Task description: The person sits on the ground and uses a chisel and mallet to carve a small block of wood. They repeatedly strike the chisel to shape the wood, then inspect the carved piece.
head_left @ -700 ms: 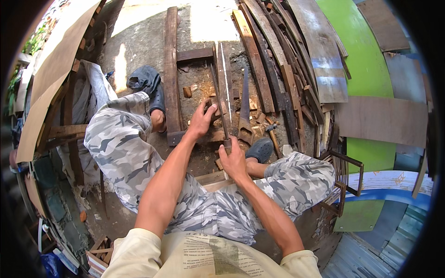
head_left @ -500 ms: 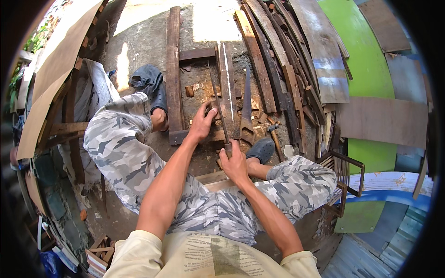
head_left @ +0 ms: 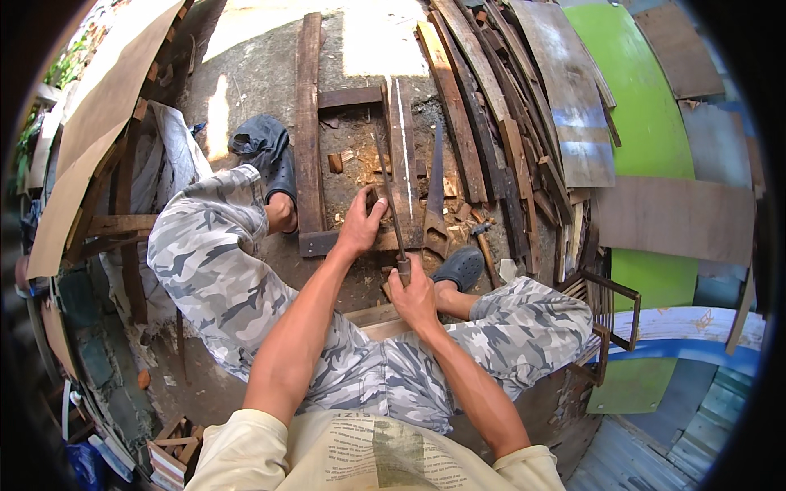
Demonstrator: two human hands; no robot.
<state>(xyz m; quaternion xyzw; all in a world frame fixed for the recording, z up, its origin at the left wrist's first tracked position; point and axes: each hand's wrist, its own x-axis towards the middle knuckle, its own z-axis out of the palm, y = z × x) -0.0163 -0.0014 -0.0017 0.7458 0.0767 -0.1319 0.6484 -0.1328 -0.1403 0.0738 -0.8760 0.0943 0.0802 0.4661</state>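
One slim, straight, dark tool [head_left: 395,221] slants over the rough wooden frame [head_left: 308,123], its rounded handle [head_left: 404,268] clenched in your right hand [head_left: 415,296]; your left hand [head_left: 360,226] curls beside the tool, hold unclear.

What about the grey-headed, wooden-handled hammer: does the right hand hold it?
No, the hammer lies farther right, apart from the right hand.

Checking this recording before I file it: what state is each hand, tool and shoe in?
Left hand: curled, grip unclear.
Right hand: closed on the thin tool.
Thin tool: held, tip pointing away.
Handsaw: lying unheld.
Hammer: lying unheld.
Left clog: worn.
Right clog: worn.
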